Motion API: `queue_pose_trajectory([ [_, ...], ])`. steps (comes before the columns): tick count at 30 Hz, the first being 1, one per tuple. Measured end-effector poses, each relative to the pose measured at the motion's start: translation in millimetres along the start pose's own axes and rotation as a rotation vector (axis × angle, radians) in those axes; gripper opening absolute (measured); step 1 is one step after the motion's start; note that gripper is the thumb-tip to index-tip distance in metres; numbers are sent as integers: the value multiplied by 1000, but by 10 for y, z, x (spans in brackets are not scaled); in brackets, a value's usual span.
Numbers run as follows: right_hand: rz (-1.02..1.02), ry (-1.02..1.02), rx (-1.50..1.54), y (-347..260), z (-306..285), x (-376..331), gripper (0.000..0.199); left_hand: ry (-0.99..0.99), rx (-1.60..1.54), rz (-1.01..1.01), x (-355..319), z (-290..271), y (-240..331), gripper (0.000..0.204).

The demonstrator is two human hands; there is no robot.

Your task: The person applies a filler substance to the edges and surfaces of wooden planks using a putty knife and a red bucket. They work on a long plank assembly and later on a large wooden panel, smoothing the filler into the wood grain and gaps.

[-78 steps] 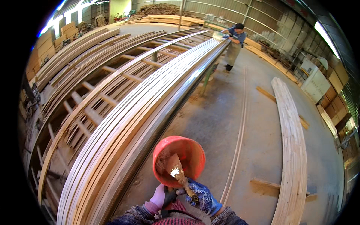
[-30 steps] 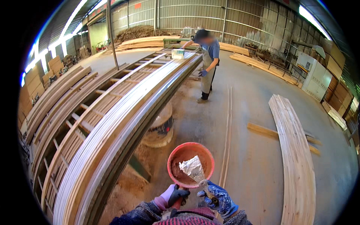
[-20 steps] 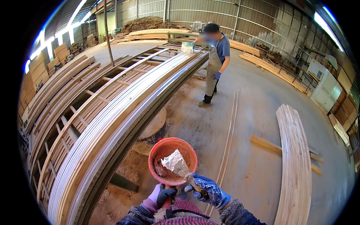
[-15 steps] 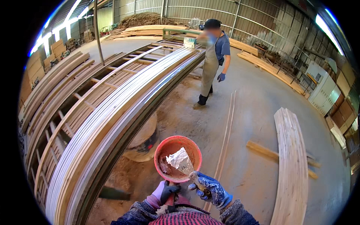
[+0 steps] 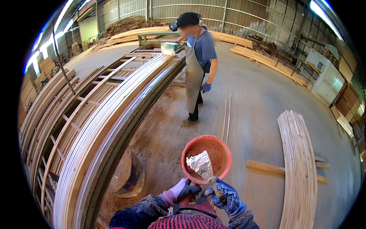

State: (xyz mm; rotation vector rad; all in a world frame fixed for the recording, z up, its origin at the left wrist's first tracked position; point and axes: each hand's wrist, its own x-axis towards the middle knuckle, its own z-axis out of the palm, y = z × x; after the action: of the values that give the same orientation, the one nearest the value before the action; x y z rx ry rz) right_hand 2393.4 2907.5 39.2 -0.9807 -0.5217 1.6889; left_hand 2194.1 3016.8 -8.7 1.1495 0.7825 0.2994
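Observation:
My left hand [image 5: 185, 190], in a purple and black glove, is closed round the short handle of a red dipper [image 5: 218, 150]. Its inside is smeared with brownish residue. In a blue glove spotted with white, my right hand [image 5: 228, 197] grips the handle of a putty knife [image 5: 207, 170]. The blade, tilted up over the dipper's opening, carries a thick lump of white paste [image 5: 198, 162]. To my left, long white-faced strips [image 5: 110, 110] lie side by side on a rack, with bare wood strips among them.
A co-worker [image 5: 198, 57] in a grey apron stands by the rack's far end, one hand at a green-and-white object [image 5: 169, 48]. Stacked boards [image 5: 299, 164] rest on wooden bearers [image 5: 267, 166] at right. A round drum-like container [image 5: 129, 177] stands beside the rack.
The view has shifted, and the dipper and putty knife now appear further right. The co-worker appears further left and larger, bent more toward the strips. Both my grips stay the same.

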Motion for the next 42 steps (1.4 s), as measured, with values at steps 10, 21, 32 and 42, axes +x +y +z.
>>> queue_pose_trajectory([
  [10, 128, -32, -160, -2109, -1078, 2016, 53, 148, -128, 14, 2365, -217, 1133, 32],
  [21, 122, 66, -148, -3639, -2432, 4005, 49, 6, -218, 40, 5489, -668, 2219, 28],
  [32, -497, -1, -851, -5416, -3682, 5524, 39, -45, -140, -48, 7909, -687, 3527, 23],
  [42, 238, -90, -194, -7023, -4854, 7427, 41, 148, -378, 9, 9841, -671, 3947, 24],
])
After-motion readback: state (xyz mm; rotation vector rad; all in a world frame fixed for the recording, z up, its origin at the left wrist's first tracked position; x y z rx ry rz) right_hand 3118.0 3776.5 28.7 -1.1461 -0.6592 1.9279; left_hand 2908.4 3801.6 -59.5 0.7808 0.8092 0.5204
